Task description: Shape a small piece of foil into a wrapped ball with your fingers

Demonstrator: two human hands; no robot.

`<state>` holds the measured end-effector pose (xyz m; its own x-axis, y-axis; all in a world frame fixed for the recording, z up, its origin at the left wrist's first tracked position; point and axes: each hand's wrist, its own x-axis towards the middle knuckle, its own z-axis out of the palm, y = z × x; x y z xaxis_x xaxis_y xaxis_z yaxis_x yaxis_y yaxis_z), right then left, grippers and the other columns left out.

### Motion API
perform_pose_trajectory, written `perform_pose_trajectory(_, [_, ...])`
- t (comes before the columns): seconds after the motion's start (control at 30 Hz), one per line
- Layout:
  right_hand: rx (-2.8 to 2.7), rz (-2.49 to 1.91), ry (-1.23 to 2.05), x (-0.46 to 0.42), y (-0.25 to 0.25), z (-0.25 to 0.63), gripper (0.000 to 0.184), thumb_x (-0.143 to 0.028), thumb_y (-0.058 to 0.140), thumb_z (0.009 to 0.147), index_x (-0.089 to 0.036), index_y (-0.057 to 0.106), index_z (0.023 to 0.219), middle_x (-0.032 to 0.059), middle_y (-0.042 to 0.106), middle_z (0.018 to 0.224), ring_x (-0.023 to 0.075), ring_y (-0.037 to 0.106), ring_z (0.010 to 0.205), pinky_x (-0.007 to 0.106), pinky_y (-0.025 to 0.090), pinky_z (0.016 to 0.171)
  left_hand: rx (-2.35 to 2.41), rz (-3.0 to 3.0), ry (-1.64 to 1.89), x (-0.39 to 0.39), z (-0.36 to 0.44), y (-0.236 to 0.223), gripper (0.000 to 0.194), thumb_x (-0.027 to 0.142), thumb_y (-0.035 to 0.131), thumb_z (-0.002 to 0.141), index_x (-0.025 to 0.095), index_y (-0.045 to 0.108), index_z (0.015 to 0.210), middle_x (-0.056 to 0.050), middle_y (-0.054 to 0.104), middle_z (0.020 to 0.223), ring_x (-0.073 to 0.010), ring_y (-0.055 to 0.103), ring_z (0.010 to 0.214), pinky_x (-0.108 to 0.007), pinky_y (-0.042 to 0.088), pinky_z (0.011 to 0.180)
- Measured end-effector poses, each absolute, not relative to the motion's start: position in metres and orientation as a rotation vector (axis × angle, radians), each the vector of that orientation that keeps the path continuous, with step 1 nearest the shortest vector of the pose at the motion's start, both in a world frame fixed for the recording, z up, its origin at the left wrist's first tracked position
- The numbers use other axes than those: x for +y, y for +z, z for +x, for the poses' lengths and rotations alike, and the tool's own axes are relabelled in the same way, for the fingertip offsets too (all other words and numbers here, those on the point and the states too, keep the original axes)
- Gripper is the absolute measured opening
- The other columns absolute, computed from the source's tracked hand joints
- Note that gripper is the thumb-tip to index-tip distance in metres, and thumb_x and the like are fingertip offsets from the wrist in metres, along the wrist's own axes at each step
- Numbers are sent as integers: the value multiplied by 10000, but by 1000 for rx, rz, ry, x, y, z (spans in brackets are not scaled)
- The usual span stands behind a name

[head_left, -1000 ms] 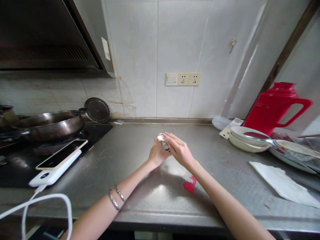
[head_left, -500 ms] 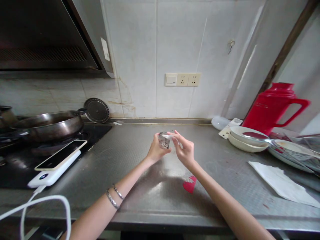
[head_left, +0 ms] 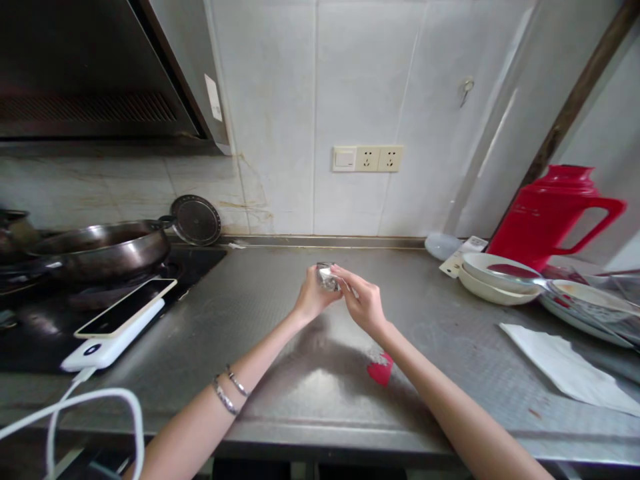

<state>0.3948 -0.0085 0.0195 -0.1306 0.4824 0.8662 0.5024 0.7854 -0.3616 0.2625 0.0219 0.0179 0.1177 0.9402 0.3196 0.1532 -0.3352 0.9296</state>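
Left hand wraps a small clear container; right fingers close in at its rim

Below the socket panel (head_left: 368,159) and a little to its left, a small clear container (head_left: 329,283) is held over the steel counter (head_left: 450,373). It sits inside the curl of the left hand (head_left: 309,297), which closes around its left side, with the thumb reaching along the near side. The right hand (head_left: 367,303) comes in from the other side, directly below the panel, its fingers bent and drawn together, the tips at the upper right of the container. A white piece (head_left: 326,273), perhaps tissue, shows at the container's mouth beside those tips; whether they pinch it is too small to tell.

Half a second ago the right hand stood a little farther from the container, with the white piece stretching toward its fingers; now that hand is nearer, and the gap between the two hands is narrower. A second ago its fingers lay flatter across the container and hid more of it.

The other things stay where they were: the pan (head_left: 115,252) far to the left of the panel and lower, the red flask (head_left: 543,220) to its right and lower, the red patch (head_left: 381,369) well below it.
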Motion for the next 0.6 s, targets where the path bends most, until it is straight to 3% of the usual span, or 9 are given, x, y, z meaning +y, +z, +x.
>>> perform_pose_trajectory(0.23, [-1687, -765, -117, -14, 30, 401, 242, -219, 480, 904, -221, 688, 1027, 60, 733, 997, 174, 705, 843, 267, 557, 767, 1150, 1596, 1268, 21, 259, 21, 630, 298, 802, 559, 156, 451, 1064, -48, 649, 871, -134, 621, 634, -187, 455, 432])
perform_pose_trajectory(0.43, [-1602, -938, -76, -5, 33, 407, 283, -267, 459, 916, -221, 677, 1090, 67, 709, 1073, 213, 688, 951, 330, 557, 839, 1280, 1758, 1169, 13, 268, 15, 674, 319, 813, 518, 156, 493, 1089, -70, 669, 914, -196, 651, 748, -254, 494, 560])
perform_pose_trajectory(0.6, [-1942, -722, -90, -3, 24, 402, 340, -163, 411, 917, -220, 618, 1179, 77, 651, 1197, 207, 577, 1167, 390, 500, 983, 1150, 1869, 1114, 12, 271, 15, 374, 259, 723, 616, 162, 600, 956, -49, 681, 845, -206, 644, 724, -252, 486, 534])
